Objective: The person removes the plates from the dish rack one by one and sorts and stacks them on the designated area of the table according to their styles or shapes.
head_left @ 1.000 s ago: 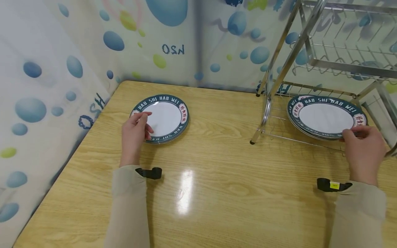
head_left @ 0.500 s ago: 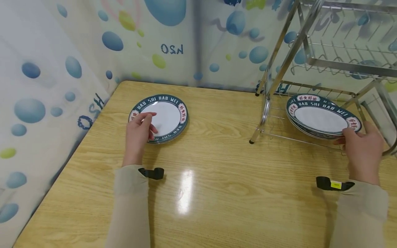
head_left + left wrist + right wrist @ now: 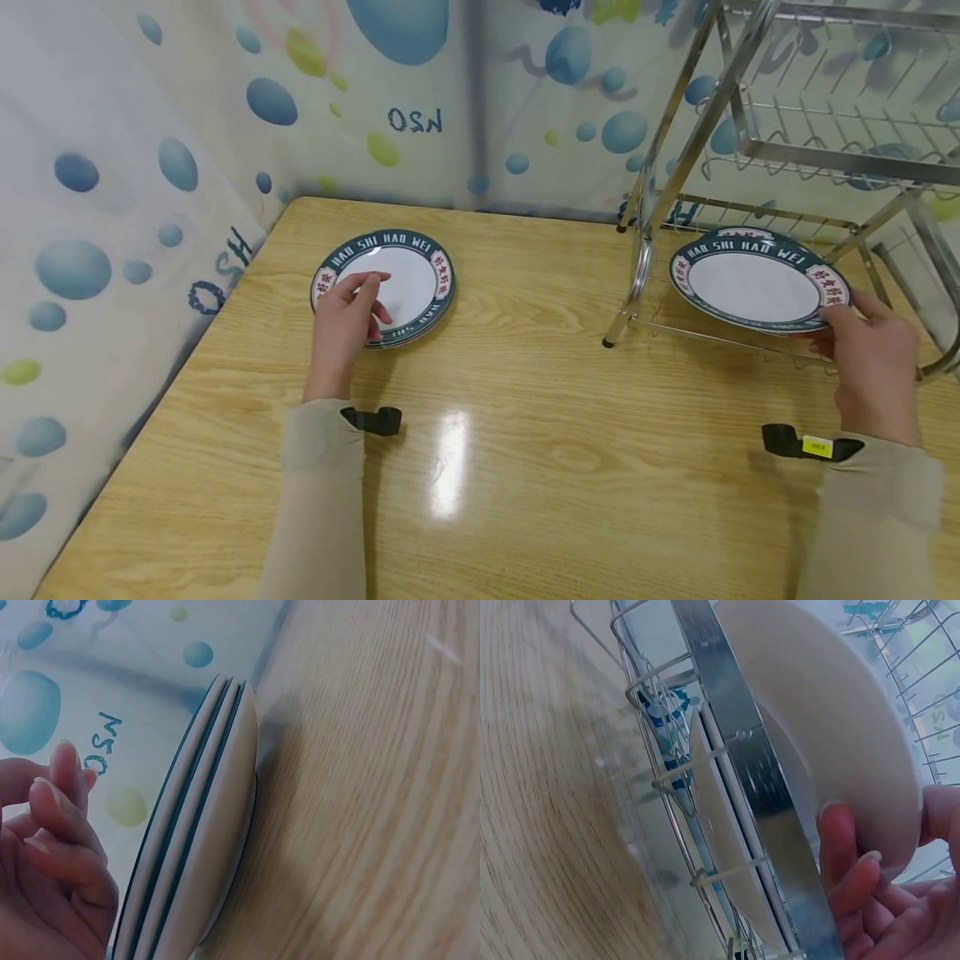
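Note:
A stack of three white plates [image 3: 401,287] with green lettered rims lies on the wooden table at the left. My left hand [image 3: 347,321] hovers over its near left side, fingers loosely bent and holding nothing. In the left wrist view, this hand [image 3: 56,847] is apart from the plate stack [image 3: 195,825]. On the right, my right hand [image 3: 876,354] pinches the right edge of a matching plate [image 3: 753,287], thumb on top and fingers beneath. That plate is tilted and raised off other plates [image 3: 731,832] lying in the rack's bottom tier.
A metal dish rack [image 3: 855,158] stands at the right, its upper tier overhanging the plates. One frame leg [image 3: 636,287] rises left of the held plate. A patterned curtain [image 3: 375,108] hangs behind the wooden table [image 3: 540,400].
My right hand has taken the top plate by its edge, lifted it and shifted it left. My left hand has drifted slightly right above its stack.

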Demonstrator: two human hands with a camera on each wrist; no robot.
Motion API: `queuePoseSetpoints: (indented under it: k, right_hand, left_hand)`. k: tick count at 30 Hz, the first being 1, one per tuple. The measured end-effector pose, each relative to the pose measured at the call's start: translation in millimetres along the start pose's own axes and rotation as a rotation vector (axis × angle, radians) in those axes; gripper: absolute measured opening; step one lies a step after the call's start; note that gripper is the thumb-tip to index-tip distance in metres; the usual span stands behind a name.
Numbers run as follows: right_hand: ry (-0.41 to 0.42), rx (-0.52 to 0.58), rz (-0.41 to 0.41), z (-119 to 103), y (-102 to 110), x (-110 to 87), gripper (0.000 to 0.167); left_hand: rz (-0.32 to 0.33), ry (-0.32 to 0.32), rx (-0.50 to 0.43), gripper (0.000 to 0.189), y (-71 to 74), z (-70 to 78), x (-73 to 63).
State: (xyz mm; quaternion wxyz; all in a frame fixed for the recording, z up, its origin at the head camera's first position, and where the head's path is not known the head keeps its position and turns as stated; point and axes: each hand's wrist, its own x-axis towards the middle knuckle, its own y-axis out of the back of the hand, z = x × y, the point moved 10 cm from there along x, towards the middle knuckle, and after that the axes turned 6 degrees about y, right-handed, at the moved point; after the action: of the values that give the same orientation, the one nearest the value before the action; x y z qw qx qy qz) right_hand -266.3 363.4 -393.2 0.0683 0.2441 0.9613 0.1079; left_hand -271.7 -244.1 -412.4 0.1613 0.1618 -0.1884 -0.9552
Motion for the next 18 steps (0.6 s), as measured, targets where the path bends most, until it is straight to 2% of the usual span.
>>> queuePoseSetpoints:
  k: [5, 9, 18]
  right_hand:
    - [0.002, 0.058, -0.008, -2, -4, -2.4, 0.043]
    - [0.011, 0.149, -0.049, -4, -10, -4.1, 0.045]
    - [0.034, 0.266, -0.086, -11, -19, -8.1, 0.051]
  left_hand:
    - [-0.029, -0.009, 0.011, 0.042, -5.6, 0.8, -0.3]
    - [-0.028, -0.022, 0.012, 0.041, -6.2, 1.5, 0.2]
    - [-0.079, -0.047, 0.009, 0.043, -18.4, 12.4, -6.7]
